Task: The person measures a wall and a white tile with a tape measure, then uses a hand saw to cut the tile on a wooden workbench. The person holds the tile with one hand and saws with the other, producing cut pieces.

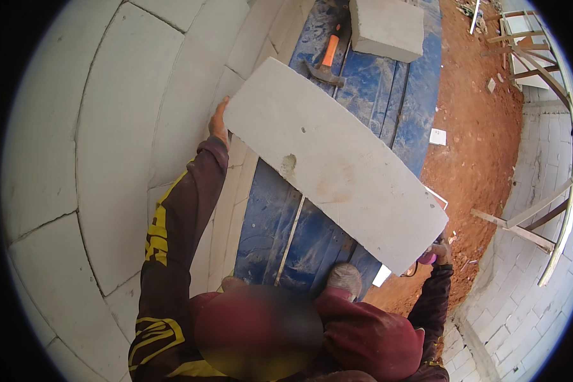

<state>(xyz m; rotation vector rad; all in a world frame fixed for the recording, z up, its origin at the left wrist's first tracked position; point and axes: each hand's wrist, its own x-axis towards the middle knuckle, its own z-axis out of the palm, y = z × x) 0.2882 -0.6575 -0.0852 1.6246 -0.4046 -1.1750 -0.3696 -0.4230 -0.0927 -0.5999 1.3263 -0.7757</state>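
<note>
A long light-grey concrete block (344, 169) spans slantwise in front of me, carried between both hands above a blue platform. My left hand (219, 121) grips its far left end, fingers wrapped around the edge. At the near right end, my right hand (442, 252) is closed at the block's corner, its fingers partly hidden. Something small and pink (427, 258) shows beside that hand; I cannot make out what it is. Past the block lies a claw hammer (330, 51) with an orange handle and dusty head.
A wall of large pale blocks (118, 127) rises close on my left. Another block (388, 28) rests on the far end of the dusty blue platform (267, 223), where my feet stand. Reddish soil (477, 146) lies lower right, with wooden framing (528, 232) beyond.
</note>
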